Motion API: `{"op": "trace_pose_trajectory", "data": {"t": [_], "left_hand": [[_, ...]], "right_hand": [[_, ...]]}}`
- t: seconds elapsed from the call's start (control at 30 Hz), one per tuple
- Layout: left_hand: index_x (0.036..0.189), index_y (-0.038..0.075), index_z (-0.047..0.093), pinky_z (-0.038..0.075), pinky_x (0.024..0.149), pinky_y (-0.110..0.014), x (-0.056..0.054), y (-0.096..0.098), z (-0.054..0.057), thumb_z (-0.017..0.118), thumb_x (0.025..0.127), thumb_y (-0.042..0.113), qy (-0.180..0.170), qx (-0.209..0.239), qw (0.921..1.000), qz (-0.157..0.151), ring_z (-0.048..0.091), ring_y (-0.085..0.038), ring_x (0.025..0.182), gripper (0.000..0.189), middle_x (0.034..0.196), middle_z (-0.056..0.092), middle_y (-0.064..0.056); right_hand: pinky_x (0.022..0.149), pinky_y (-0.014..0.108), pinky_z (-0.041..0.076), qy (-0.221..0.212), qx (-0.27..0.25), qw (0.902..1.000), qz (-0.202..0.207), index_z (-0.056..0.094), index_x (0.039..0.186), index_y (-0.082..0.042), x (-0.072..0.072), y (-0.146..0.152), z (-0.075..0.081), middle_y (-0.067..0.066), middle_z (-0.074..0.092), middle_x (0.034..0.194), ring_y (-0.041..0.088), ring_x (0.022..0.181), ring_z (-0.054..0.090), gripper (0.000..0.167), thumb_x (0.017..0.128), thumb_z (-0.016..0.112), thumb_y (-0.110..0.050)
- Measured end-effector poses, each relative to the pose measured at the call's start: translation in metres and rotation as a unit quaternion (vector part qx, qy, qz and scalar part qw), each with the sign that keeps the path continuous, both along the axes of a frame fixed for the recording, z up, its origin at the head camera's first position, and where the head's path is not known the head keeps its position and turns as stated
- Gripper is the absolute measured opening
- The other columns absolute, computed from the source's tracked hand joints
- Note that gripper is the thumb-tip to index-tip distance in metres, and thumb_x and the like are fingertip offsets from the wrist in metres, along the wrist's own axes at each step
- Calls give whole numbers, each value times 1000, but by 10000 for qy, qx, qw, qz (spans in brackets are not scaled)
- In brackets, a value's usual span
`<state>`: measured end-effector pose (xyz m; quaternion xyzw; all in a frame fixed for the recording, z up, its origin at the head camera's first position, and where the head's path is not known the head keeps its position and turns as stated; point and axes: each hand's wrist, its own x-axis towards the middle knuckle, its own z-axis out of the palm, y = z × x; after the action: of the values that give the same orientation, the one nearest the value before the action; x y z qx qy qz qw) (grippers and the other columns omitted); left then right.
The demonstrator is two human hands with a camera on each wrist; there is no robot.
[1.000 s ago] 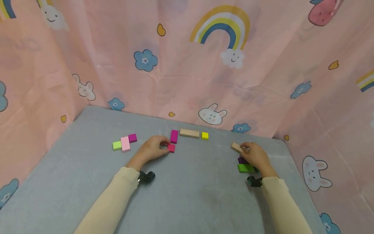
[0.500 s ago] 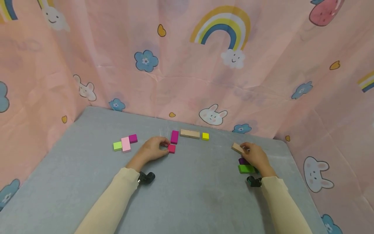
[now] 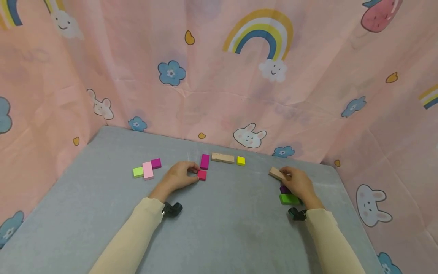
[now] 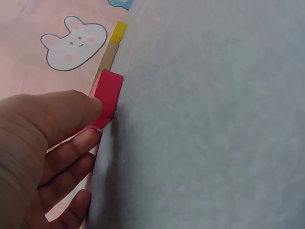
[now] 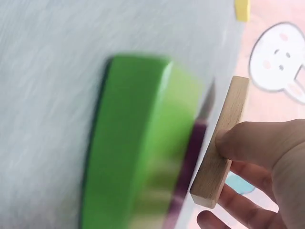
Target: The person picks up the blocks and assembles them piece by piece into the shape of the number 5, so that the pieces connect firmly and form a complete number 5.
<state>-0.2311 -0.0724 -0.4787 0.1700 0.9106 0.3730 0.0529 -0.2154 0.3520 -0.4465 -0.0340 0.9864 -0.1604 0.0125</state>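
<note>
My left hand (image 3: 179,175) pinches a red block (image 4: 110,93) between thumb and fingers, just in front of a magenta block (image 3: 204,161). At the right, my right hand (image 3: 298,182) holds a plain wooden block (image 5: 221,143) by its long sides, thumb on the near face. Close below that hand lie a green block (image 5: 128,138) and a dark purple block (image 5: 190,157), partly hidden by the hand in the head view.
A plain wooden block (image 3: 222,158) and a yellow block (image 3: 241,161) lie along the table's back. On the left, light green (image 3: 138,172), pink (image 3: 148,170) and magenta (image 3: 156,163) blocks touch. A pink patterned curtain (image 3: 212,95) hangs behind the grey table (image 3: 219,228).
My right hand, with the wooden block in it, has shifted slightly to the left. The left hand stays at the red block, and the other blocks keep their places.
</note>
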Motion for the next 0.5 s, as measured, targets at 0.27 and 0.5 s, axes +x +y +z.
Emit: {"op": "trace_pose_trajectory", "data": {"t": [0.27,0.5], "left_hand": [[107,16,69,50,91,-37,2,0,1,74,82,19,-110,55,9999,79,60,-16,97,26,100,68,1],[107,16,69,50,91,-38,1,1,-1,73,82,19,-159,135,9997,113,61,-16,98,25,100,69,1]], "right_hand": [[85,55,49,275,-40,9993,263,62,123,-6,2,-20,8,20,64,121,37,100,63,36,88,63,-13],[86,53,49,469,-123,9977,477,64,121,-7,3,-42,9,18,65,120,36,103,63,35,87,66,-11]]}}
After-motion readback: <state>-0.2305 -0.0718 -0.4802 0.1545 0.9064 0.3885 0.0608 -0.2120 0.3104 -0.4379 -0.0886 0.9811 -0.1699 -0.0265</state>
